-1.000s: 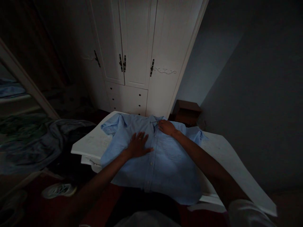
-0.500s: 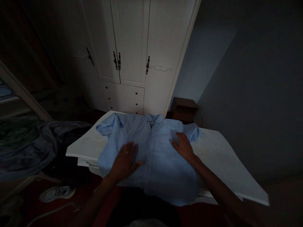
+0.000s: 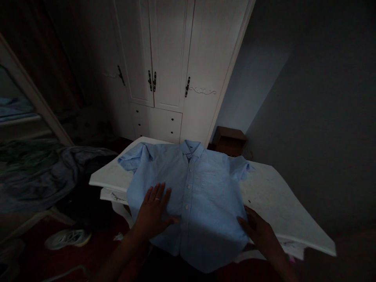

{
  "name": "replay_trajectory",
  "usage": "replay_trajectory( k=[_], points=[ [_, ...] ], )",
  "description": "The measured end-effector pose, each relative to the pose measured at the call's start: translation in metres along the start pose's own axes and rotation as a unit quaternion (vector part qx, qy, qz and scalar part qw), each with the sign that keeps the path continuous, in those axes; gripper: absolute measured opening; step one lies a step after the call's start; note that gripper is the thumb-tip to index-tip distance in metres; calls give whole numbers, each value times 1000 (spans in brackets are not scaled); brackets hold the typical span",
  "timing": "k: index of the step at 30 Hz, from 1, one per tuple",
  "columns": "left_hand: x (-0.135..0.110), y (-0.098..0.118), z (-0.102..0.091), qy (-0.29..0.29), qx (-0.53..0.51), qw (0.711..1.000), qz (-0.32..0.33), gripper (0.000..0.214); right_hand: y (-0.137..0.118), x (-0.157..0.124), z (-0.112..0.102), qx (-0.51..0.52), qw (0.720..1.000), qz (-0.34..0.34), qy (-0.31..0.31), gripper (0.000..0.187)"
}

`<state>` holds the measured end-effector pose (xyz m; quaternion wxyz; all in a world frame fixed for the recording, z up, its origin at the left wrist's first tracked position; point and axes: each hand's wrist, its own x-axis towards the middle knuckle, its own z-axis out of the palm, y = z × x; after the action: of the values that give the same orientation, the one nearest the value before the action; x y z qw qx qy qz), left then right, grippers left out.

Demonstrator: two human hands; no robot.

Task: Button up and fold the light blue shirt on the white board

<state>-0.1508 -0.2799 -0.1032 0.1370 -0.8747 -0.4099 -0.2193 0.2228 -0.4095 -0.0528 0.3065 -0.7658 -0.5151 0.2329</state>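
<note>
A light blue short-sleeved button-up shirt [image 3: 213, 199] lies spread face up on a white table, collar at the far end, its lower hem hanging over the near edge. My left hand [image 3: 154, 213], with a ring on one finger, rests flat and spread on the shirt's left front, beside the button placket. At the shirt's right side edge, low down, my right hand [image 3: 260, 231] has its fingers curled, thumb over the cloth. Its fingertips are partly hidden, but they appear to pinch the edge.
The white table [image 3: 279, 196] has scalloped edges. Behind it stands a white wardrobe [image 3: 167, 51] with dark handles, and a small brown cabinet [image 3: 230, 137]. Dark clothes [image 3: 58, 176] are heaped at left. A shoe [image 3: 68, 239] lies on the red floor. A grey wall rises at right.
My right hand has moved from the shirt's chest pocket down to its right side edge, fingers curling. My left hand stays flat on the cloth. The hem has shifted nearer me.
</note>
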Motion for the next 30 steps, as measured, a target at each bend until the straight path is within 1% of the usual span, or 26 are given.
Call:
replay_trajectory(
  k=[2,5,8,10,12,13,14,15,17,18,19,20,21,22,23,25,27,30],
  points=[
    [-10,-2,-8,-2,-6,1000,12,94,8,-19,4,17,1000,10,-2,69],
    [-21,-5,-24,-14,-28,999,14,76,24,-40,10,30,999,8,9,69],
    [-16,-6,-40,-47,-58,997,-21,58,33,-44,8,-6,998,26,50,70],
    [1,-6,-50,-84,-74,992,-66,53,28,-37,-1,-44,994,22,99,73],
    [29,-8,-59,-113,-86,984,-109,51,9,-25,-11,-65,988,-20,137,73],
    [47,-9,-62,-114,-96,982,-116,49,-5,-17,-16,-70,987,-54,137,69],
    [68,-10,-64,-102,-114,981,-116,45,-23,-9,-18,-68,986,-97,119,63],
    [90,-10,-63,-91,-136,982,-98,40,-42,0,-18,-68,983,-142,99,56],
    [136,-11,-57,-82,-175,980,-49,34,-81,22,-10,-70,969,-231,45,42],
    [158,-10,-50,-82,-186,979,-27,33,-99,35,-2,-72,960,-270,15,38],
    [179,-10,-42,-92,-190,977,-2,34,-115,50,7,-71,948,-309,-1,36],
    [197,-8,-33,-114,-184,976,18,33,-128,65,18,-68,934,-349,-14,35],
    [211,-7,-23,-153,-168,973,35,33,-139,82,28,-69,921,-384,-25,34],
    [222,-6,-13,-196,-147,969,39,32,-146,99,39,-76,908,-412,-30,35],
    [230,-5,-4,-219,-134,966,36,30,-152,115,49,-91,901,-424,-28,36],
    [237,-6,10,-253,-112,961,24,29,-156,147,66,-143,895,-421,-27,34],
    [237,-11,19,-271,-106,956,24,28,-155,173,78,-200,892,-401,-58,30],
    [234,-26,26,-292,-119,947,61,23,-148,197,90,-244,876,-398,-122,27]
  ],
)
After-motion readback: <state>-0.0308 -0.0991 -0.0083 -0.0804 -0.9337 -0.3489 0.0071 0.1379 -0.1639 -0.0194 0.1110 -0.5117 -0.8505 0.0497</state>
